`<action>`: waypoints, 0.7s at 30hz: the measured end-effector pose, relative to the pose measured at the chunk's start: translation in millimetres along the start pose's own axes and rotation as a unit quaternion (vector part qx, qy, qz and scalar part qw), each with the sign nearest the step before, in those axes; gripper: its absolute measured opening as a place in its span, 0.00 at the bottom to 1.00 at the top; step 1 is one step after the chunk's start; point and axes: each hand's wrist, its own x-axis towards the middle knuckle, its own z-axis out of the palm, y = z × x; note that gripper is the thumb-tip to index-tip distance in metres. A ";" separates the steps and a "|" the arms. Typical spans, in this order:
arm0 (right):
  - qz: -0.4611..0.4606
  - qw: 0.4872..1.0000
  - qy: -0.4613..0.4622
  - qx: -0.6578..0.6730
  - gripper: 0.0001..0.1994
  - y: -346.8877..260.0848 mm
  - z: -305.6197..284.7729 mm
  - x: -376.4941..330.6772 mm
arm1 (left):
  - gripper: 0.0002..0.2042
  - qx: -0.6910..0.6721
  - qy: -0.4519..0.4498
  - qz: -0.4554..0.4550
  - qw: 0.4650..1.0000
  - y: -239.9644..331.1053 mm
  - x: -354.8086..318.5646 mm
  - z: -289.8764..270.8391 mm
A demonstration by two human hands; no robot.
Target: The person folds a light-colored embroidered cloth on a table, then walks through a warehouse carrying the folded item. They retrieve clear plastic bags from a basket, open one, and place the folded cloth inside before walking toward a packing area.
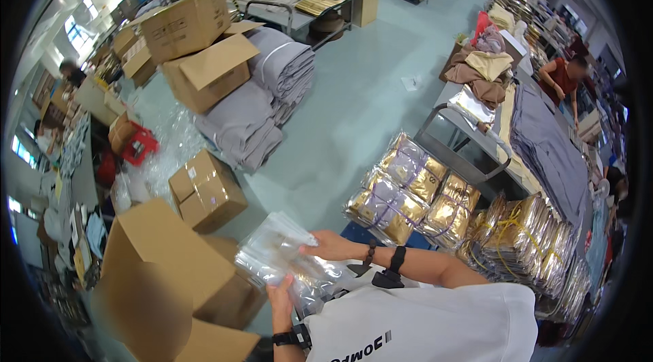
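Between my two hands is a stack of clear plastic bags point(269, 243), shiny and partly see-through. With its thumb and fingers closed on the near edge, my left hand point(281, 294) grips the stack from below. My right hand point(328, 246) holds the far right side, its fingers pressed on the plastic. Whether anything lies inside the bags cannot be made out through the glare. Just left of the stack stands a large open cardboard box point(170, 253), flaps raised, its inside hidden from view. A blurred patch covers part of that box.
Tied bundles of gold-and-clear packets point(401, 188) sit to my right, beside more stacked packets point(524, 239). A metal-railed table point(469, 147) carries grey cloth. Ahead left are a closed carton point(207, 192), folded grey fabric point(248, 124), and a red stool point(141, 144). A co-worker point(564, 79) bends at the right.
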 end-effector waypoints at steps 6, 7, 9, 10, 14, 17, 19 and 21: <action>0.143 0.975 0.159 0.056 0.22 30.7 -79.0 75.6 | 0.12 0.175 -0.106 -0.048 0.978 64.4 159.6 50.1; 0.124 0.969 0.182 0.112 0.22 38.2 -91.9 90.2 | 0.12 0.212 -0.126 -0.060 0.967 74.8 186.8 59.2; 0.114 0.954 0.200 0.190 0.20 48.8 -117.9 123.7 | 0.14 0.297 -0.156 -0.088 0.938 97.5 242.7 77.5; 0.122 0.936 0.216 0.251 0.19 51.1 -132.0 142.8 | 0.14 0.340 -0.172 -0.098 0.919 110.5 270.5 87.7; 0.161 0.910 0.258 0.281 0.21 36.6 -196.6 224.6 | 0.14 0.320 -0.195 -0.072 0.924 168.8 372.7 141.2; 0.165 0.919 0.285 0.218 0.22 3.0 -254.0 274.7 | 0.12 0.318 -0.205 -0.109 0.919 206.4 439.2 190.1; 0.208 0.917 0.302 0.157 0.23 -17.3 -293.9 297.8 | 0.11 0.312 -0.219 -0.125 0.916 220.9 480.1 227.4; 0.143 0.901 0.346 0.221 0.28 -25.1 -332.9 314.8 | 0.09 0.303 -0.230 -0.129 0.916 225.3 519.7 269.4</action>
